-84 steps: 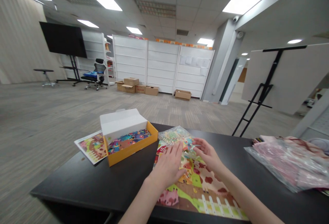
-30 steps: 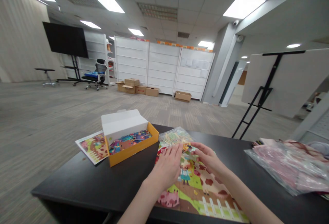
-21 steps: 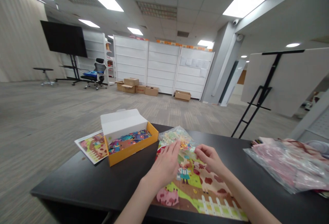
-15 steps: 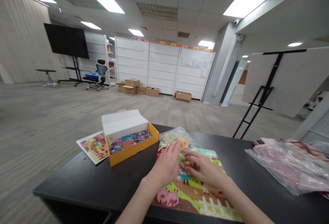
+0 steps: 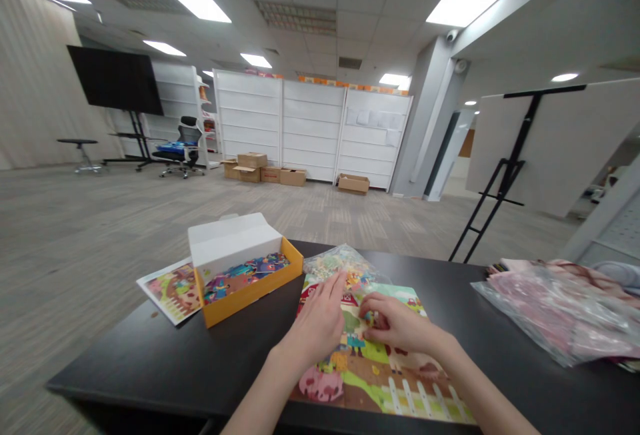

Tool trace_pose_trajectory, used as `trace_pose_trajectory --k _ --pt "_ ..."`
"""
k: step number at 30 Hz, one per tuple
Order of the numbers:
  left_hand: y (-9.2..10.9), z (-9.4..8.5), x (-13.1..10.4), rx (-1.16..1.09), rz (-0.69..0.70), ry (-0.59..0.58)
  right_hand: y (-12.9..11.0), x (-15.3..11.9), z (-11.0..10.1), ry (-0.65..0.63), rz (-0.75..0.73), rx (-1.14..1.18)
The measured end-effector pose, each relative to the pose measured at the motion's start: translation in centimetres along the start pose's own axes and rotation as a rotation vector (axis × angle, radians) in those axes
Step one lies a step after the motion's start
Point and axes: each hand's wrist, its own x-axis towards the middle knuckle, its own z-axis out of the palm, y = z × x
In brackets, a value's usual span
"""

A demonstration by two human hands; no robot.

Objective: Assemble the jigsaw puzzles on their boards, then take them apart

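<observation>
A colourful farm-scene jigsaw puzzle [image 5: 373, 382] lies on the black table, showing a pink pig, a white fence and a red barn. My left hand [image 5: 320, 318] rests flat over its left side, fingers stretched forward and holding nothing. My right hand [image 5: 395, 323] is bent over the upper middle, its thumb and fingers closed around what looks like a small puzzle piece [image 5: 371, 319], mostly hidden by the fingers. Just beyond my fingertips, a clear plastic bag [image 5: 345, 260] of small multicoloured pieces overlaps the puzzle's far edge.
Left of the puzzle stands an open yellow box [image 5: 255, 294] with colourful pieces inside. A printed picture sheet [image 5: 173, 288] lies partly under it. Pink cloth in clear plastic [image 5: 560, 308] covers the table's right side. A black stand [image 5: 500, 182] rises beyond the table.
My right hand has shifted slightly on the puzzle, and the barn and tree between my hands show more clearly. My left hand stays flat. The whole view has swung slightly.
</observation>
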Motion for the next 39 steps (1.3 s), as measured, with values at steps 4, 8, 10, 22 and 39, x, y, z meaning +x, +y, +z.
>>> trace_pose_trajectory --k 4,8,10,22,39 --pt "0.2 -0.3 -0.1 0.036 -0.006 -0.026 0.5 -0.8 -1.1 -0.021 0.015 0.005" --pt "0.2 -0.3 -0.2 0.097 -0.013 -0.075 0.5 -1.0 -1.5 -0.018 0.074 0.019" --pt "0.1 -0.2 -0.3 0.117 -0.022 -0.097 0.5 -1.0 -1.4 -0.014 0.108 0.038" --pt "0.4 -0.7 -0.1 0.13 -0.061 -0.128 0.7 -1.2 -1.2 -0.035 0.142 0.464" --pt "0.0 -0.2 -0.5 0.167 0.024 -0.062 2.8 0.7 0.0 0.313 0.416 1.118"
